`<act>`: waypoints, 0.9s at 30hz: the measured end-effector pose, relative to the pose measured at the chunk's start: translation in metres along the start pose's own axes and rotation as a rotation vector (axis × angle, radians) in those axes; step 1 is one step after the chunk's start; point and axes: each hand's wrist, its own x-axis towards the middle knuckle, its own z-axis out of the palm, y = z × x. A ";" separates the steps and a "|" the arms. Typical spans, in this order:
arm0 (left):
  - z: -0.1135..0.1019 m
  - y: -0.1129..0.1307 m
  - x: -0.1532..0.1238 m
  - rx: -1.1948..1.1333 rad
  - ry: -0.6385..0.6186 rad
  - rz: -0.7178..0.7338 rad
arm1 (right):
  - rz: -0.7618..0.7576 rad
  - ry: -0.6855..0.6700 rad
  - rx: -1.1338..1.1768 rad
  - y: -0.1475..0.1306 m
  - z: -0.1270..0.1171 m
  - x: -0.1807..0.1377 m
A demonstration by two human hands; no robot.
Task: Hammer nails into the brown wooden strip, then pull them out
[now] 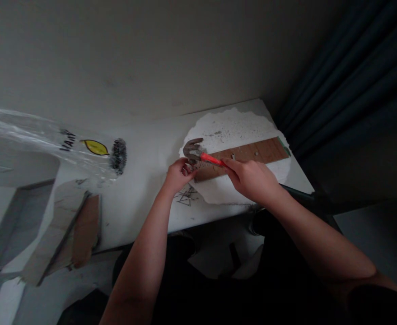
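My right hand (254,179) is wrapped round the red-orange handle of a claw hammer (212,159). The dark metal head points left, just above my left hand (181,174). That hand's fingers are pinched together at the left end of a brown wooden board (266,151); whatever they hold is hidden under the hammer head. Small pale bits stick up from the board's top. Beneath the board lies a rough-edged white slab (215,122). A loose pile of nails (186,195) lies beside my left wrist.
The white table (140,194) stands against a grey wall. Broken board pieces (86,230) lie at its left end. Clear plastic wrap with a yellow leaf mark (95,147) stretches in from the left. A dark curtain (354,81) hangs at the right.
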 end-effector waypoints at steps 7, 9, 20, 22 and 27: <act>-0.002 -0.002 -0.001 -0.015 -0.027 -0.042 | 0.015 0.019 0.000 -0.004 0.003 0.002; -0.006 -0.003 -0.001 0.011 -0.023 -0.037 | 0.009 -0.013 -0.008 -0.005 0.005 0.004; -0.010 -0.008 -0.002 0.032 -0.068 0.002 | 0.015 -0.056 -0.041 -0.006 0.006 0.005; -0.011 -0.007 -0.002 0.055 -0.071 -0.007 | -0.007 -0.077 -0.056 -0.006 0.009 0.006; -0.011 -0.008 -0.001 0.079 -0.082 -0.008 | 0.000 -0.010 -0.040 -0.006 0.009 0.003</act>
